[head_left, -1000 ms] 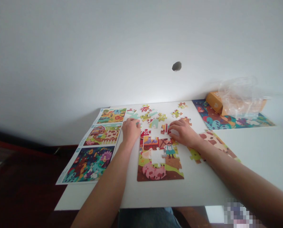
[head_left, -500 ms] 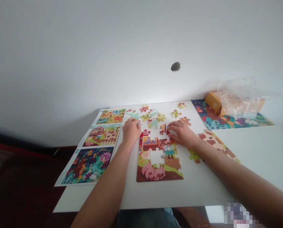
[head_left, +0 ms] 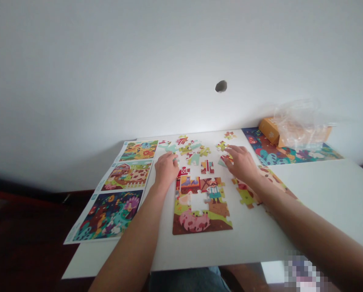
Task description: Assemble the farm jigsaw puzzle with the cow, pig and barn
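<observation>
A partly joined farm jigsaw puzzle (head_left: 190, 223) lies in front of me, with a pig, a farmer and a gap in its middle. At its upper left, my left hand (head_left: 166, 168) rests with curled fingers; a bit of pale teal shows at the fingertips, and what they hold, if anything, is hidden. My right hand (head_left: 242, 162) is to the upper right of the puzzle, thumb apart from the fingers, over a red and teal puzzle piece (head_left: 225, 160). A red and white puzzle piece (head_left: 207, 167) lies loose just above the farmer.
Several loose pieces (head_left: 186, 150) lie towards the wall. A joined cow-patterned section (head_left: 269, 174) is partly under my right forearm. On the left is a picture sheet (head_left: 113, 176). A dark forest puzzle (head_left: 266, 156), an orange box (head_left: 269, 129) and a clear plastic bag (head_left: 303, 125) are at the back right.
My right hand has moved right, off the red and white piece, which now lies uncovered. A red and teal piece shows by its thumb. The left hand has stayed in place.
</observation>
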Motion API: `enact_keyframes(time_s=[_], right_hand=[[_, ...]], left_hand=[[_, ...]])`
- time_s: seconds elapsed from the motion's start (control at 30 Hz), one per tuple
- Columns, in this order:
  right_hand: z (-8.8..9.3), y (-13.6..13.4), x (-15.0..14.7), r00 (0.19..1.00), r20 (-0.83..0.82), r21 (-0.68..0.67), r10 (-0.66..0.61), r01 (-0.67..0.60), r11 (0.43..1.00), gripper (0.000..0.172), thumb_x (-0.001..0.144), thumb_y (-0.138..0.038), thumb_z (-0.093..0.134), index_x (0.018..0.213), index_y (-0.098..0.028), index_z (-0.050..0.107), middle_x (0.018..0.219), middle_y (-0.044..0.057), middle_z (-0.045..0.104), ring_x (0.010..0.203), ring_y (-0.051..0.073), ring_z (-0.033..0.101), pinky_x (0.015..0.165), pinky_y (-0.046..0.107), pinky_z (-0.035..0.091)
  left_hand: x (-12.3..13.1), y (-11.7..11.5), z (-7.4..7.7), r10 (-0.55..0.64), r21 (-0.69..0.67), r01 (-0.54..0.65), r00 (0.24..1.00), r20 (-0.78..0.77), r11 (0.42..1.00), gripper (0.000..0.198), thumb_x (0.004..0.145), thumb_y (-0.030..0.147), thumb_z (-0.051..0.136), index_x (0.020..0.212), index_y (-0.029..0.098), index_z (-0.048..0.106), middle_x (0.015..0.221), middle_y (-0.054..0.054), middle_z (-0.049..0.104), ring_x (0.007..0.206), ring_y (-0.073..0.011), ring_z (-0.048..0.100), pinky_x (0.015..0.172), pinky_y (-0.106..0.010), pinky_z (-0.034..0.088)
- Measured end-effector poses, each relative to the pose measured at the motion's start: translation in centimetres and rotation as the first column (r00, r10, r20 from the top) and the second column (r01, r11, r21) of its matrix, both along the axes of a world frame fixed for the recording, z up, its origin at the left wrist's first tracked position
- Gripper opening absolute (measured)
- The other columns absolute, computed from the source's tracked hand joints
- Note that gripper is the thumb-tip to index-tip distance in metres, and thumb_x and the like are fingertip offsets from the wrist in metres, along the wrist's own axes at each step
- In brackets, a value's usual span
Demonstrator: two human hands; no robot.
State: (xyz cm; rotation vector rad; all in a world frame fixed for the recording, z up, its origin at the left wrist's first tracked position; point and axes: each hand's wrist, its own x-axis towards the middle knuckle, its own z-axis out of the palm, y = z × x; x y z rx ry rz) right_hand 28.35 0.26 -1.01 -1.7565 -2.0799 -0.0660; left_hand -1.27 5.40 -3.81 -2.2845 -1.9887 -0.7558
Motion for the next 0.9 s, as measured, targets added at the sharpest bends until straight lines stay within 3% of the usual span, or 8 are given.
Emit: enact_keyframes(time_s=[0.07,0.2,0.4,0.47,0.6,0.7,0.8,0.9], right_hand=[[0.0,0.4,1.2,0.986,0.048,-0.057,-0.161,0.164,0.985,0.036,0.091,-0.034,0.054,0.121,-0.016,0.067,0.126,0.017,0.064,0.116,0.032,0.057,0.1,0.045,0.043],[0.0,1.1,3.1,0.983,0.036,-0.199,-0.18,0.183,0.963,0.034,0.091,-0.041,0.054,0.11,-0.019,0.073,0.112,0.013,0.071,0.106,0.028,0.065,0.094,0.037,0.047],[0.6,1.8,5.6,0.91,-0.093,-0.19,-0.405,0.383,0.904,0.038,0.09,-0.021,0.046,0.117,-0.02,0.073,0.11,0.012,0.074,0.104,0.029,0.067,0.088,0.036,0.049],[0.5,2.1,6.4,0.906,-0.083,-0.208,-0.416,0.392,0.896,0.04,0.086,-0.019,0.049,0.117,-0.021,0.074,0.109,0.012,0.074,0.103,0.029,0.067,0.088,0.037,0.049],[-0.2,2.5,7.0,0.948,-0.063,-0.233,-0.312,0.29,0.928,0.036,0.084,-0.029,0.058,0.117,-0.025,0.074,0.106,0.01,0.072,0.1,0.028,0.066,0.089,0.037,0.049],[-0.7,2.5,6.5,0.968,-0.099,-0.176,-0.231,0.212,0.961,0.035,0.085,-0.041,0.062,0.114,-0.026,0.075,0.099,0.009,0.07,0.092,0.026,0.066,0.086,0.037,0.05],[-0.8,2.3,5.7,0.991,-0.129,-0.09,-0.027,0.015,0.996,0.031,0.087,-0.04,0.064,0.11,-0.024,0.077,0.097,0.009,0.066,0.091,0.023,0.065,0.089,0.035,0.049],[-0.7,2.1,5.0,0.986,-0.12,-0.123,0.117,-0.132,0.984,0.03,0.087,-0.039,0.065,0.112,-0.025,0.076,0.1,0.009,0.063,0.091,0.022,0.064,0.092,0.033,0.048]], left_hand=[[0.0,0.0,0.0,0.0,0.0,0.0,1.0,-0.004,1.0,0.029,0.085,0.014,0.057,0.108,0.018,0.074,0.127,-0.01,0.067,0.12,-0.0251,0.06,0.109,-0.037,0.044],[0.1,-0.1,0.1,0.005,-0.008,-0.005,1.0,-0.017,1.0,0.029,0.086,0.015,0.055,0.108,0.018,0.074,0.129,-0.01,0.067,0.12,-0.0253,0.06,0.108,-0.037,0.044],[0.1,-0.1,0.1,0.006,-0.028,-0.007,0.999,-0.031,1.0,0.029,0.086,0.017,0.055,0.109,0.02,0.074,0.13,-0.009,0.066,0.12,-0.0244,0.06,0.108,-0.037,0.044],[0.0,0.0,0.1,0.005,-0.026,-0.006,1.0,-0.027,1.0,0.029,0.086,0.017,0.055,0.109,0.021,0.074,0.13,-0.009,0.066,0.12,-0.025,0.06,0.108,-0.038,0.044],[0.2,-0.1,0.1,0.012,-0.011,-0.012,1.0,0.01,1.0,0.028,0.087,0.02,0.056,0.107,0.022,0.074,0.129,-0.008,0.066,0.121,-0.0251,0.059,0.108,-0.039,0.044],[0.6,-0.3,0.5,-0.022,0.022,0.021,0.998,0.052,1.0,0.027,0.087,0.024,0.057,0.109,0.023,0.073,0.129,-0.007,0.066,0.122,-0.0245,0.058,0.11,-0.038,0.043],[1.1,-0.6,1.0,-0.101,0.052,0.098,0.993,0.059,0.994,0.028,0.087,0.024,0.058,0.11,0.022,0.073,0.13,-0.006,0.065,0.124,-0.0243,0.057,0.111,-0.038,0.041],[1.4,-0.8,1.2,-0.135,0.041,0.132,0.989,0.055,0.99,0.029,0.086,0.023,0.058,0.111,0.022,0.073,0.131,-0.006,0.065,0.124,-0.0244,0.056,0.111,-0.038,0.042]])
